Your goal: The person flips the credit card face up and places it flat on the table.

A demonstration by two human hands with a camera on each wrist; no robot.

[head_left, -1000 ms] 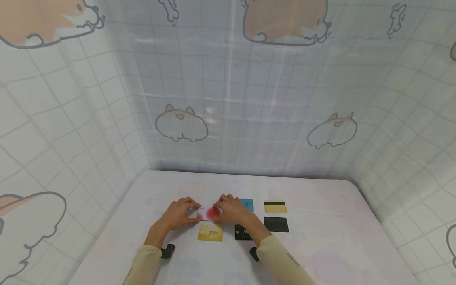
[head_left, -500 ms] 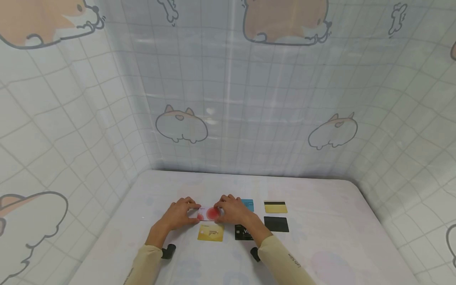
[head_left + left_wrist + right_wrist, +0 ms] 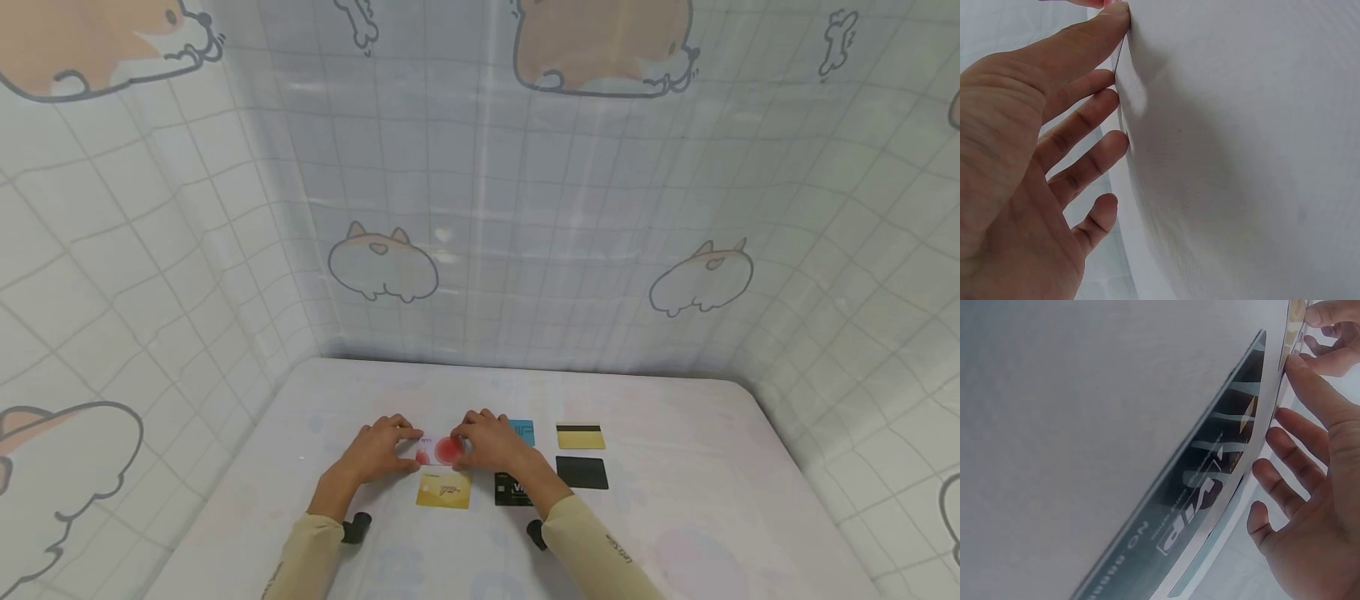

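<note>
Pink-and-white card [image 3: 439,450] lies on the table [image 3: 675,450], far side of the yellow card [image 3: 443,491]. Left hand [image 3: 377,450] pinches its left end, thumb on near edge, forefinger on far edge, other fingers spread loosely. Right hand [image 3: 490,443] same at right end, beside the blue card [image 3: 522,432].
</note>
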